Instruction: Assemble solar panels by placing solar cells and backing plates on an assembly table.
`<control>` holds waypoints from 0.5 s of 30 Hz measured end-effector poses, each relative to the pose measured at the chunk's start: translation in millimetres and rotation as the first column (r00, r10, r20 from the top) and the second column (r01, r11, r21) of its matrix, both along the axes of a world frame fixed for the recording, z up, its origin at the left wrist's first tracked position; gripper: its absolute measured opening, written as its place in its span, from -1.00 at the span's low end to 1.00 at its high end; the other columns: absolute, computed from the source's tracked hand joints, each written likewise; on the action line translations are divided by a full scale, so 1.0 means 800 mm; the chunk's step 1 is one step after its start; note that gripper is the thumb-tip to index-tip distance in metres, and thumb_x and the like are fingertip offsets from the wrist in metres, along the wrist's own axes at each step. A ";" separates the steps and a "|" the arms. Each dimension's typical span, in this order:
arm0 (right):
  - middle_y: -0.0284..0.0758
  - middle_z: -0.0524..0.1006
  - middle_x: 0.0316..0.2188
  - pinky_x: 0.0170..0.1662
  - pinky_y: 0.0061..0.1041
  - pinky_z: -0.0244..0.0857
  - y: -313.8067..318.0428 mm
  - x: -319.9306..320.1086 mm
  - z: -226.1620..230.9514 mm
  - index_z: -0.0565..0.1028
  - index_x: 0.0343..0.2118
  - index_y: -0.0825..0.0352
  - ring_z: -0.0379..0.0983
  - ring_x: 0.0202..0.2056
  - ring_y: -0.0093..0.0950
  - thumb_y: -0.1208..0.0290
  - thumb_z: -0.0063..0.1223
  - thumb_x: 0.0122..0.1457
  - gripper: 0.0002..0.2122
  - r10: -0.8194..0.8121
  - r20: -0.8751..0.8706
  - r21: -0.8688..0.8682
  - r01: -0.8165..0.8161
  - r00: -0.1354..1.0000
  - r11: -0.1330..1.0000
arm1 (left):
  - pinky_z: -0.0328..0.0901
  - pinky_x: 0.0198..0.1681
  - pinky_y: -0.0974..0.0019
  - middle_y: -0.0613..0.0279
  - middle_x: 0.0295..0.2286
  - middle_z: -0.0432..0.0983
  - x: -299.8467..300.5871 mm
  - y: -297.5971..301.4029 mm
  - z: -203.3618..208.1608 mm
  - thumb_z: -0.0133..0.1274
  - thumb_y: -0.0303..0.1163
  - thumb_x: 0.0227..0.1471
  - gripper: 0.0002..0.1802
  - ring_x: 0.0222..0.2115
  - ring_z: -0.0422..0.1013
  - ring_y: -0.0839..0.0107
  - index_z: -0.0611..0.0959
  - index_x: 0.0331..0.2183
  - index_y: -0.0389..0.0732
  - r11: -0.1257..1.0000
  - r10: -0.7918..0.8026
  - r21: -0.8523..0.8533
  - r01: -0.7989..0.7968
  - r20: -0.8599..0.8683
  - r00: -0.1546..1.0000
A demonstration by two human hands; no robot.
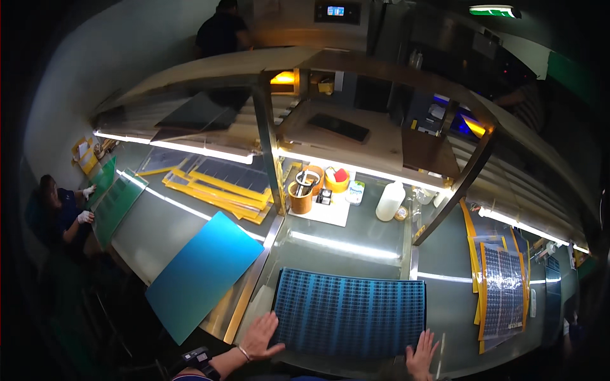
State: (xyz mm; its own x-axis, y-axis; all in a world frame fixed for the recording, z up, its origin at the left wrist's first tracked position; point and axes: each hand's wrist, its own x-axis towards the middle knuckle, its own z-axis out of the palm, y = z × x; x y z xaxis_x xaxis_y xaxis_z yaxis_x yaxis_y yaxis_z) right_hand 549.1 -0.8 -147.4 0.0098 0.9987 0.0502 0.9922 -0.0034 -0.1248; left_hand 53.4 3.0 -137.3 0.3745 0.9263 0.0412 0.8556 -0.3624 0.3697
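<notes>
Sheet (349,311) in the middle: dark blue, covered in close rows of small black marks, split by lighter blue vertical bands, dark along its border. Lies flat on the worktop (381,235). Left hand (259,335) at its near left corner, right hand (420,355) at its near right; each grip loose, fingers extended, neither clasping anything. Whether fingertips touch the sheet's edges, cannot tell. Room: beyond the far edge, a shiny stretch of worktop reaches to a white board (327,218) and a white bottle (389,202). Leftward, a pale strip (240,314) runs slantwise, bright blue panel (206,273) past it. Rightward, worktop continues to yellow-edged sheets (505,286), well apart.
</notes>
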 end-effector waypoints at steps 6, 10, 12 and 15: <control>-0.10 0.33 0.07 0.26 -0.12 -0.21 -0.090 -0.031 0.058 0.29 0.07 0.43 0.12 0.17 -0.17 0.25 -0.10 0.16 -0.54 -0.001 0.127 0.073 -0.008 0.992 0.997 | -0.13 0.23 0.06 -0.10 0.15 0.02 -0.016 -0.057 0.022 0.19 0.04 -0.29 0.01 0.19 -0.04 0.01 0.22 0.11 -0.35 0.985 -0.166 -0.070 0.159 -0.107 0.980; -0.05 0.35 0.03 0.22 -0.13 -0.10 -0.119 -0.023 0.072 0.35 0.00 0.50 0.20 0.11 -0.12 0.33 -0.12 0.19 -0.61 -0.110 -0.128 0.067 0.119 0.986 0.991 | 0.07 0.15 0.16 0.17 0.03 0.30 -0.052 -0.069 -0.033 0.07 -0.29 -0.11 -0.43 0.07 0.21 0.29 0.45 0.01 -0.14 0.894 -0.339 0.301 0.331 -0.028 0.940; -0.02 0.43 -0.09 0.01 -0.25 0.25 -0.134 0.007 0.038 0.42 -0.08 0.45 0.37 -0.06 -0.16 0.47 -0.09 0.18 -0.73 -0.178 -0.091 0.421 0.200 0.980 0.885 | 0.17 0.10 0.18 0.23 -0.06 0.40 -0.060 -0.051 -0.009 -0.02 -0.39 -0.04 -0.59 -0.04 0.33 0.36 0.52 -0.06 -0.12 0.854 -0.443 0.333 0.399 0.066 0.894; -0.03 0.35 -0.03 0.07 -0.20 0.13 -0.113 0.037 -0.006 0.34 -0.02 0.44 0.26 0.02 -0.17 0.41 -0.12 0.20 -0.69 -0.239 -0.294 0.540 0.367 0.925 0.757 | 0.28 -0.01 0.16 0.16 -0.18 0.47 -0.055 -0.004 0.064 0.03 -0.43 -0.07 -0.70 -0.15 0.41 0.29 0.56 -0.20 -0.19 0.781 -0.534 0.498 0.376 0.222 0.816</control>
